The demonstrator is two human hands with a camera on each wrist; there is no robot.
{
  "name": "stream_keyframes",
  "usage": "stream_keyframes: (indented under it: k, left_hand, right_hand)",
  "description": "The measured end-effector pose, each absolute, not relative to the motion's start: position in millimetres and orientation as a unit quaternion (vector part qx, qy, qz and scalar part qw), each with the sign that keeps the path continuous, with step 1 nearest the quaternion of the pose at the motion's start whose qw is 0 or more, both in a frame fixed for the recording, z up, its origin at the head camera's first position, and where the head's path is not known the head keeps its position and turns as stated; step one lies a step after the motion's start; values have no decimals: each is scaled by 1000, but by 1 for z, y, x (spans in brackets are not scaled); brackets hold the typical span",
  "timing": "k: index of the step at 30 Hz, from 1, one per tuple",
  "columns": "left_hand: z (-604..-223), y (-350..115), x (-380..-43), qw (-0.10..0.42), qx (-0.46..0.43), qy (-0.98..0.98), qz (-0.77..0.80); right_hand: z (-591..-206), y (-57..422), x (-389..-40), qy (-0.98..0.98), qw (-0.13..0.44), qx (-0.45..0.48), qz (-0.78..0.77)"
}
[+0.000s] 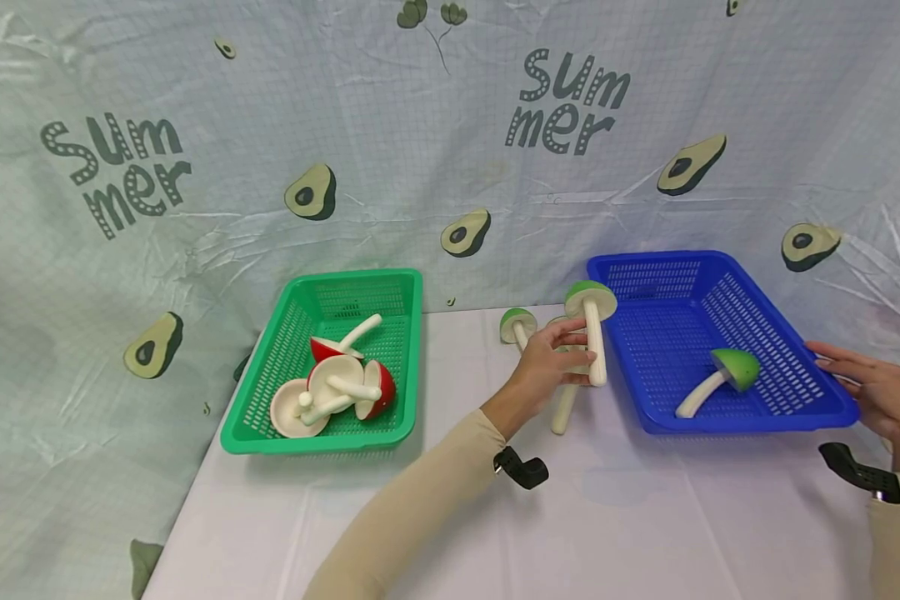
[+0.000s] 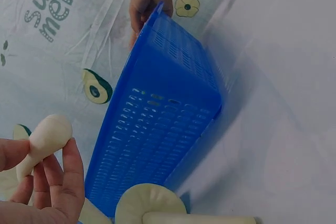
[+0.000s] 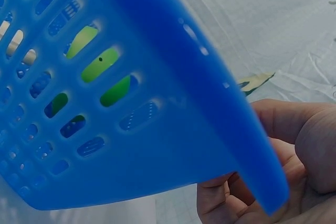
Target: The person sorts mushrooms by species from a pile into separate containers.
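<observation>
My left hand (image 1: 549, 360) grips a green-capped toy mushroom (image 1: 596, 346) by its pale stem, cap up, just left of the blue basket (image 1: 750, 423). The stem's rounded end (image 2: 51, 135) shows between thumb and fingers in the left wrist view. Thumb and curled fingers of my right hand (image 1: 881, 392) hold the basket's right rim (image 3: 236, 129). Inside that basket lies one green-capped mushroom (image 1: 737, 369), partly visible through the slots in the right wrist view. On the table near my left hand are another green mushroom (image 1: 518, 323) and one (image 1: 564, 410) partly hidden behind the hand.
A green basket (image 1: 417, 358) stands to the left, holding several red-capped toy mushrooms (image 1: 378, 392). Both baskets sit on a white-covered table (image 1: 615, 517). Behind it hangs a pale cloth (image 1: 390, 108) printed with avocados and lettering.
</observation>
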State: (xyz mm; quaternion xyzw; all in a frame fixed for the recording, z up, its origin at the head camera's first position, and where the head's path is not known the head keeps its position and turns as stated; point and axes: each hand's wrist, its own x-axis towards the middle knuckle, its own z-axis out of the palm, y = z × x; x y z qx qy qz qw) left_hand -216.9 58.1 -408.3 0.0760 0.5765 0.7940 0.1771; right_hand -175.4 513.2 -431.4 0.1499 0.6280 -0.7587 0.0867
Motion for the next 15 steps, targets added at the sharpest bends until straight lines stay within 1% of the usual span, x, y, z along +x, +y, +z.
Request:
stream_keyframes:
  k: [15]
  left_hand:
    - [-405, 91, -219, 186, 72, 583, 788]
  right_hand:
    - [-429, 511, -176, 622, 93, 147, -764]
